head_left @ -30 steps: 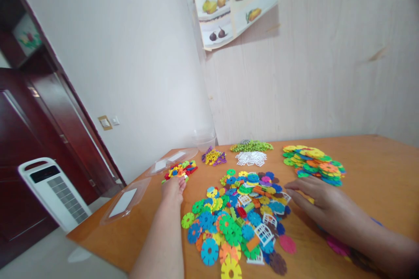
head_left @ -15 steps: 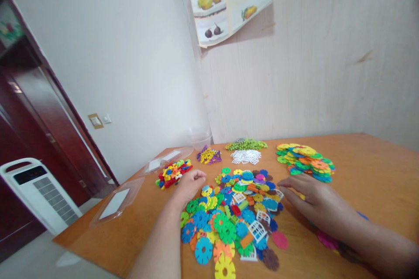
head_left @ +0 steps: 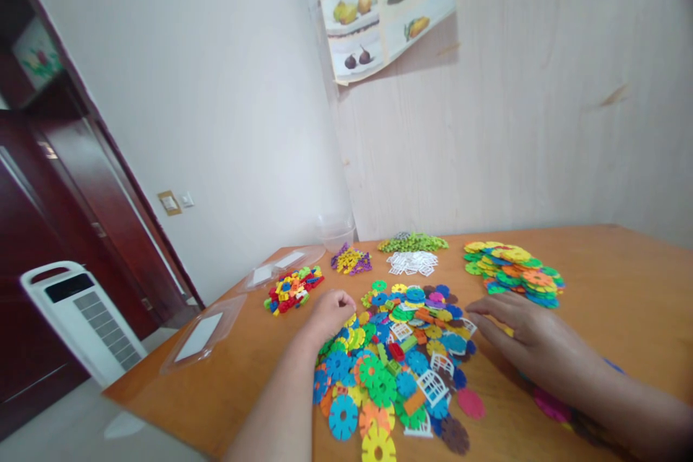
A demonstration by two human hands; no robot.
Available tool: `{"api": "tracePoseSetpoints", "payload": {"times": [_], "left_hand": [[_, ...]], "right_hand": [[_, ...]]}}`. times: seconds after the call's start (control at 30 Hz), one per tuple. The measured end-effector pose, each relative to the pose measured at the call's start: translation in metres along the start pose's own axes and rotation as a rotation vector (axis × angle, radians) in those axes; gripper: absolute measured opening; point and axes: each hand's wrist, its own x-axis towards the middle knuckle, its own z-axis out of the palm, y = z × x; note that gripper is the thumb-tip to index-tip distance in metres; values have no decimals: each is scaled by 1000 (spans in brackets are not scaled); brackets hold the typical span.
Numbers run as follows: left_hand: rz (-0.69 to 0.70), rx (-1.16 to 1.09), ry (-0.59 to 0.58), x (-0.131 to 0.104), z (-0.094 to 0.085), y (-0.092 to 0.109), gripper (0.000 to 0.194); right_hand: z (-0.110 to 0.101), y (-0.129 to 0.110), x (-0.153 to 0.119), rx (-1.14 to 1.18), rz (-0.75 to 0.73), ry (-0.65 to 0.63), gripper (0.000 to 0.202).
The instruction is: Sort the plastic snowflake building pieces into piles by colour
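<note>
A mixed pile of notched plastic discs (head_left: 382,384) lies before me, with small bricks and white window pieces (head_left: 432,388) among them. At its left edge is my left hand (head_left: 331,314), its fingers curled in and pressed together. Whatever they hold, if anything, is hidden. My right hand (head_left: 522,328) hovers low at the pile's right side with fingers stretched out. Its fingertips are close to a white window piece (head_left: 470,325); I cannot tell whether they touch it. More discs, one magenta (head_left: 551,404), show partly beneath my right forearm.
Sorted heaps stand behind the pile: colourful bricks (head_left: 292,290), purple-and-yellow pieces (head_left: 351,259), white frames (head_left: 412,263), green pieces (head_left: 414,242) and discs (head_left: 514,271). A clear tub (head_left: 336,232) is by the wall. Clear lids (head_left: 203,336) lie at the wooden table's (head_left: 611,281) left edge.
My left hand has shifted slightly right, over the left edge of the pile. My right hand keeps nearly the same place beside the pile. The whole view has slid a little.
</note>
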Motion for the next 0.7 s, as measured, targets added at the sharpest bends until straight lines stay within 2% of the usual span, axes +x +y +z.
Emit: {"api": "tracePoseSetpoints", "payload": {"times": [0.13,0.27,0.37,0.5,0.7], "left_hand": [[-99,-155,189,7,-9,-6,5],[-300,-355,423,16,-28,-18,6],[-436,-511,551,22,-41,-25,3],[-537,-688,631,27,-49,-31,7],[-576,-850,676,28,-54,-34,11]], "right_hand": [[2,3,-1,-4,1,-6,29],[2,2,-1,1,-2,-1,29],[2,1,0,-2,-8,11,28],[1,2,0,-16,-13,0,29],[1,4,0,-10,-25,9,30]]}}
